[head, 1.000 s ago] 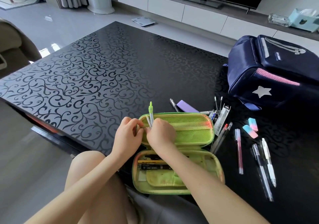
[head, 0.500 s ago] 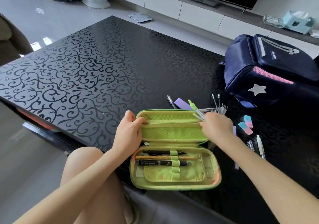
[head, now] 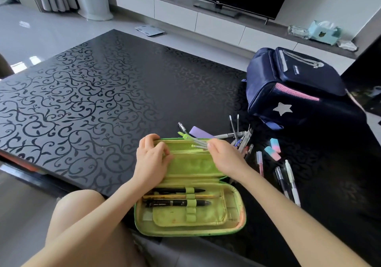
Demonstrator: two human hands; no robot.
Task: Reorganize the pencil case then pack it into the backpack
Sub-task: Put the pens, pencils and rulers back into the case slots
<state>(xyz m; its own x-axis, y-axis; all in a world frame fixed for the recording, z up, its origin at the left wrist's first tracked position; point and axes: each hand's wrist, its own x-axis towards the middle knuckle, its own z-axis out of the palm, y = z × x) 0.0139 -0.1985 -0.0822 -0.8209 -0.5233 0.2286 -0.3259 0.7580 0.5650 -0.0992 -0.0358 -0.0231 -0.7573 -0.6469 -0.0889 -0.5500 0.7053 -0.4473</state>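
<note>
A green pencil case (head: 190, 221) lies open at the near table edge, its lid half standing up. Three dark pens and a pencil sit under elastic loops in its lower half. My left hand (head: 151, 159) pinches the mesh pocket at the lid's left end. My right hand (head: 224, 157) holds a green compass (head: 191, 140) by its legs, its head pointing left over the lid's top edge. The navy backpack (head: 296, 87) with a silver star lies at the far right.
Loose pens (head: 288, 182), two pink-blue erasers (head: 273, 149), a purple case (head: 201, 132) and refills (head: 235, 124) lie on the black patterned table (head: 92, 93) right of the case. My bare knee is below the table edge. A TV cabinet stands behind.
My right hand carried the compass out to the right of the case, then brought it back over the lid, turned so its head points left. My left hand stayed on the lid's left end.
</note>
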